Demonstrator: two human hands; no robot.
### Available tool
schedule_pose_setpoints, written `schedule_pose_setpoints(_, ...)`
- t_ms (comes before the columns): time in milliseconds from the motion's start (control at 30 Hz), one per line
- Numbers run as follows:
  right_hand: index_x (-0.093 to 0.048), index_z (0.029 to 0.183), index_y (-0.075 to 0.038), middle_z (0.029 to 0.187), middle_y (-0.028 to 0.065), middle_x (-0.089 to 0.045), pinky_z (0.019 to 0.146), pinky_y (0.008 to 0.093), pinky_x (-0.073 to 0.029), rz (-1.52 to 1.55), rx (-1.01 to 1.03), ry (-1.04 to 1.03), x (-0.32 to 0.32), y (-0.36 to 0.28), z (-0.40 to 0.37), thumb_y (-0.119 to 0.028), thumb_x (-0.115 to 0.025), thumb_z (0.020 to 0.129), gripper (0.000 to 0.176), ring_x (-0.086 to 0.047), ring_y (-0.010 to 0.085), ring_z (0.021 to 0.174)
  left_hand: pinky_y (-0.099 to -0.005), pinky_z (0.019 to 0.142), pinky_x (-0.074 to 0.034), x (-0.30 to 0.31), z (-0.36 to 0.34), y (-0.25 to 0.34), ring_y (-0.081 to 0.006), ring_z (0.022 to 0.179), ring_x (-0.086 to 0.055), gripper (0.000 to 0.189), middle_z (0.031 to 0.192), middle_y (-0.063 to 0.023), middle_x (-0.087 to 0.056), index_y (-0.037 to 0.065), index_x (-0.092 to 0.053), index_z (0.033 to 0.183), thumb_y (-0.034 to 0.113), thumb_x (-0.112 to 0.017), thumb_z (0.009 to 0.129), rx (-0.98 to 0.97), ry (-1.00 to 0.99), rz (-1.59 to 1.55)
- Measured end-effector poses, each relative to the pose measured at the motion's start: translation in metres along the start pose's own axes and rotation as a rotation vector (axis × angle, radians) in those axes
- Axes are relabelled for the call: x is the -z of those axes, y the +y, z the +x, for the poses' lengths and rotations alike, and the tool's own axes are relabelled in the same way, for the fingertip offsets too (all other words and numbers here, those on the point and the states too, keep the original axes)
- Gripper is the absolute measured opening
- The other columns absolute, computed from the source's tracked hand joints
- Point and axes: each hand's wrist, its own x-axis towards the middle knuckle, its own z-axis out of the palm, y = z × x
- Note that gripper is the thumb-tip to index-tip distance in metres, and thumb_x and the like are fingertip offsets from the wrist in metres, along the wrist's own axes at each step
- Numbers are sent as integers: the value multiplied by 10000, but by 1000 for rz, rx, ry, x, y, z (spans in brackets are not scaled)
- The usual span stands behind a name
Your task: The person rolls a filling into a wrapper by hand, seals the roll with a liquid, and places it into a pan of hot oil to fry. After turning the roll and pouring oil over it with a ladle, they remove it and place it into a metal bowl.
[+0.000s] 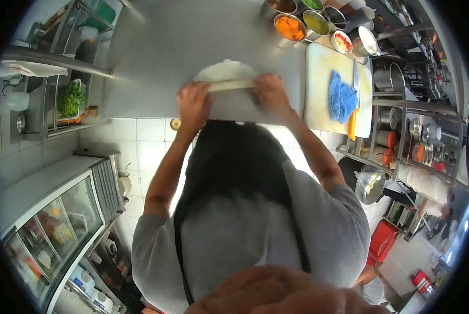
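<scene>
A pale wooden rolling pin (231,85) lies crosswise over a round, flat sheet of white dough (227,69) on the steel table. My left hand (194,99) is closed on the pin's left end, and my right hand (270,93) grips its right end, slightly blurred. Most of the dough shows beyond the pin, on its far side.
The steel worktable (156,52) ends just before my apron. At right, a white cutting board (318,89) holds a blue cloth (341,97) and an orange-handled knife (353,123). Behind it stand several containers, one with orange pieces (289,28). A glass-topped case (51,225) is at lower left.
</scene>
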Motion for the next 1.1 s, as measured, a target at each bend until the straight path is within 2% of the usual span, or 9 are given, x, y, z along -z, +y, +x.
schedule_pose_setpoints(133, -665, 1146, -103, 1094, 82, -602, 960, 444, -433, 107, 62, -7, -31, -37, 27, -149, -729, 841, 315, -570, 285, 1095, -440, 1010, -385, -17, 21, 10, -288, 1170, -564, 346, 1258, -52, -646, 122, -708, 1192, 238, -750, 869, -65, -105, -94)
schedule_pose_setpoints(333, -661, 1072, -105, 1085, 53, -616, 909, 398, -438, 96, 124, -72, -16, -13, 29, -175, -738, 851, 244, -589, 252, 1058, -429, 910, -400, -10, 29, -8, -256, 1059, -595, 253, 1061, -34, -700, 124, -725, 1116, 232, -721, 889, -87, -111, -126)
schedule_pose_setpoints(533, -718, 1046, -124, 1102, 34, -650, 894, 385, -436, 275, -6, -122, -3, 4, 33, -173, -720, 900, 154, -600, 239, 1061, -432, 907, -376, -3, 35, -22, -255, 1009, -580, 169, 1008, -38, -699, 142, -757, 1003, 281, -701, 925, 3, -126, -104)
schedule_pose_setpoints(633, -737, 1064, -142, 1137, 44, -656, 905, 401, -435, 247, -52, -194, -16, 22, 38, -203, -678, 943, 147, -608, 239, 1064, -442, 906, -369, -7, 43, -33, -260, 1004, -566, 159, 1012, -36, -689, 148, -764, 987, 281, -706, 921, 31, -120, -15)
schedule_pose_setpoints(733, -730, 1114, -113, 1171, 52, -655, 910, 421, -442, -68, -44, -241, -17, 26, 43, -227, -629, 967, 211, -605, 256, 1079, -450, 903, -361, -8, 50, -40, -262, 1004, -555, 171, 1017, -33, -676, 146, -769, 1007, 279, -699, 925, 51, -97, 19)
schedule_pose_setpoints(833, -691, 1223, -84, 1252, 83, -643, 1014, 462, -441, -111, 134, -13, -37, -6, 47, -219, -599, 963, 307, -574, 289, 1209, -460, 924, -392, -7, 56, -27, -269, 1023, -577, 175, 1083, -34, -686, 133, -770, 1039, 218, -669, 924, 11, -63, 157)
schedule_pose_setpoints(933, -622, 1341, -61, 1355, 113, -614, 1138, 506, -389, -188, 231, 9, -60, -46, 41, -182, -582, 939, 421, -519, 334, 1330, -463, 962, -435, -40, 44, -9, -280, 1075, -604, 193, 1149, -57, -700, 101, -758, 1050, 155, -635, 912, -207, 32, 33)
schedule_pose_setpoints(1033, -586, 1386, -68, 1428, 133, -582, 1207, 511, -326, -50, 266, -10, -59, -17, 35, -157, -556, 938, 457, -485, 330, 1392, -452, 993, -461, -47, 35, -22, -291, 1139, -615, 208, 1197, -88, -704, 76, -744, 1054, 107, -611, 896, -239, -10, -7)
schedule_pose_setpoints(1100, -590, 1380, -74, 1442, 134, -575, 1200, 488, -346, 8, 240, -86, -33, 6, 18, -152, -531, 950, 442, -503, 317, 1378, -464, 1036, -447, -22, 27, -43, -314, 1186, -605, 253, 1196, -100, -708, 89, -747, 1080, 57, -613, 867, -182, -51, -5)
